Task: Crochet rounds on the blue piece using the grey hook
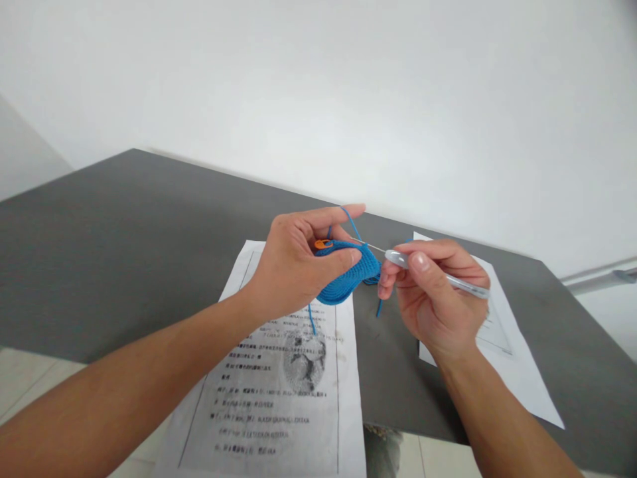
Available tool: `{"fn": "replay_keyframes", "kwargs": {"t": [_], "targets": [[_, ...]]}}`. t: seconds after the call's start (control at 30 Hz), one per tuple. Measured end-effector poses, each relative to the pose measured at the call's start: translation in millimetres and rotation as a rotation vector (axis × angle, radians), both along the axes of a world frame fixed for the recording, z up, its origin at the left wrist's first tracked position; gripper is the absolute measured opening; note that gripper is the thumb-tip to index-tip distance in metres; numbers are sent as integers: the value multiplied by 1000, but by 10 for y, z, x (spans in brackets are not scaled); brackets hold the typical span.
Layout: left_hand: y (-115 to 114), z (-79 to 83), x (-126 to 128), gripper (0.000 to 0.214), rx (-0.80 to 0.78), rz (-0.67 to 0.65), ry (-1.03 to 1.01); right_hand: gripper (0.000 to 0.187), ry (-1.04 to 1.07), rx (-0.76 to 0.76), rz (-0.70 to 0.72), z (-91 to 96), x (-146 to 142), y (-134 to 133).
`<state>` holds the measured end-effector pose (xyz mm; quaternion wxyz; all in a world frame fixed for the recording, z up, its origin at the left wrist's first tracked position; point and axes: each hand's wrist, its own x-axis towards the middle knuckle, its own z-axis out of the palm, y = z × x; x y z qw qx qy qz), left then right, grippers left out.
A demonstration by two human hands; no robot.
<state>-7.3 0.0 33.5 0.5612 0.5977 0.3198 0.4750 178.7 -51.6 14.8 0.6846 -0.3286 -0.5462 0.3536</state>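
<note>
My left hand [308, 255] pinches a blue crocheted piece [343, 282] between thumb and fingers, with blue yarn [352, 220] running over its raised index finger. An orange stitch marker [323, 244] is clipped on the piece's upper edge. My right hand [432, 292] grips a crochet hook [465, 285] by its clear grey handle like a pen. The hook's thin metal shaft points left and meets the top edge of the blue piece; its tip is hard to make out near the left fingers. A loose yarn tail [312, 320] hangs below the piece.
A printed sheet [269, 405] with text and a dark picture lies under my left arm, overhanging the near table edge. A second sheet [522, 378] is partly under my right hand. The dark grey table [149, 245] meets a white wall [318, 99] at the back.
</note>
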Motion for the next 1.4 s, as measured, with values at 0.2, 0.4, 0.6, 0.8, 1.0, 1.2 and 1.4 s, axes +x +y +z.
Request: {"fn": "replay_keyframes", "kwargs": {"t": [0.2,0.4,0.6,0.8,1.0,1.2,1.4], "targets": [[-10,37,3,59,22,36,63,11,-33,20,-25,10,46,3],[-22,46,5,61,56,38,105,8,-136,86,-42,36,153,-2],[-23,33,-4,61,62,25,111,12,-291,176,-30,35,293,-5],[-14,36,1,60,71,20,120,20,-377,272,-28,79,326,-7],[-1,2,11,59,122,26,128,33,-543,300,-98,145,323,-76],[3,-51,26,56,192,95,150,34,-620,301,-231,120,270,-114],[-21,-42,17,54,226,121,149,30,-536,253,-284,78,176,-133]]}}
